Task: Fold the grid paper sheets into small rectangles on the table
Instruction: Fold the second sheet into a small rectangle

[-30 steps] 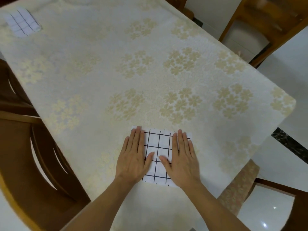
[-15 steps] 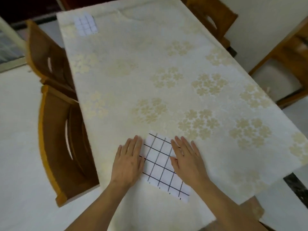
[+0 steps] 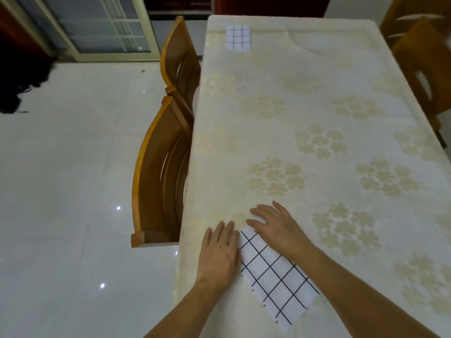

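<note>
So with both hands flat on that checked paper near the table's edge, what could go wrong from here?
1. The grid paper lies askew near the table's near-left edge, so a push could slide it off.
2. The left hand and right hand press only its far end; the near end lies free and may shift, leaving a crooked crease.
3. The tablecloth looks smooth, so the sheet might slip under pressure.

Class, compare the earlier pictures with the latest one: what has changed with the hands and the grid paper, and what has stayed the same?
The camera view has swung left. The grid paper sheet now lies at a slant to the table edge. The right hand has slid to its far corner; the left hand presses its left edge. Both hands stay flat, gripping nothing. The small folded paper remains at the far end.
</note>
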